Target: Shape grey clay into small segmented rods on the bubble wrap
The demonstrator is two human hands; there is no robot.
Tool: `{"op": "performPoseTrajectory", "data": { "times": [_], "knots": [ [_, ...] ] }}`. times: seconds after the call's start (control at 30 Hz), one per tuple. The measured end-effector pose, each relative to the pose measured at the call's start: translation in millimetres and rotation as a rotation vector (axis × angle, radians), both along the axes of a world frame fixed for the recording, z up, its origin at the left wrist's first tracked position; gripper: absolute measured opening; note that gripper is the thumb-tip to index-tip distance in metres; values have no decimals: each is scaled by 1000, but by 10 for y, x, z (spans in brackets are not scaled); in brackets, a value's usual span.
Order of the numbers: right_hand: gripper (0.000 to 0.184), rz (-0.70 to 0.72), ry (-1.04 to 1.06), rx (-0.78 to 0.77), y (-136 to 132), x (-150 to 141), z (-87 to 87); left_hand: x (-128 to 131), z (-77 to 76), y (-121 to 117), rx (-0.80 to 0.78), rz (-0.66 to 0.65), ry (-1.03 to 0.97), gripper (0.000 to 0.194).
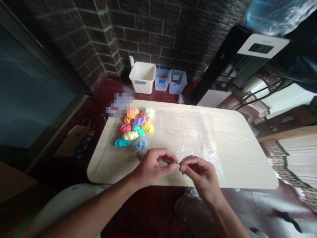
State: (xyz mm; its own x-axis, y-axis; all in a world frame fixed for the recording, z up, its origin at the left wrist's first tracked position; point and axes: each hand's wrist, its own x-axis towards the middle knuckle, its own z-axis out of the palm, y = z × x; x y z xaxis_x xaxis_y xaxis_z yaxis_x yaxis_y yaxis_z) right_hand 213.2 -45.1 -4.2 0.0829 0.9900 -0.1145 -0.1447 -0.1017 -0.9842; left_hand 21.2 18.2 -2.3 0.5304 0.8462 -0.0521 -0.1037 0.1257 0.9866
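Observation:
A short row of small dark grey bead-like pieces [170, 161] is pinched between the thumb and fingers of my left hand [153, 167]. Close beside its right end, the thumb and forefinger of my right hand [201, 173] press together on a tiny grey piece [181, 164]; whether it joins the row I cannot tell. Both hands hover over the bubble wrap [180, 132] near the table's front edge. Just behind my left hand, a grey lump [140, 154] is partly hidden. Beyond it lie several soft clay-like lumps, among them a blue one [139, 144] and a pale yellow one [130, 135].
The light wooden table [242, 152] has rounded corners. Behind it on the floor stand a cream bin [143, 77] and two clear boxes [162, 79]. A water dispenser [220, 62] rises at the back right. A paper bag [71, 140] sits left of the table.

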Motion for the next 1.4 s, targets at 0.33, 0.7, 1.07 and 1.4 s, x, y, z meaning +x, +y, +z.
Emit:
{"op": "performPoseTrajectory", "data": {
  "times": [0.33, 0.7, 1.07, 1.4],
  "knots": [
    [9, 22, 6, 20, 11, -31, 16, -7, 14, -6, 38, -12, 15, 12],
    [11, 49, -7, 70, 4, -16, -3, -14, 0, -12, 73, -8, 40, 10],
    [8, 61, -52, 120, 13, -17, 21, -1, 49, -8, 81, 4, 59, 10],
    [9, 65, -39, 96, 6, -15, 5, -12, -3, -18, 73, 1, 35, 11]
  ]
}}
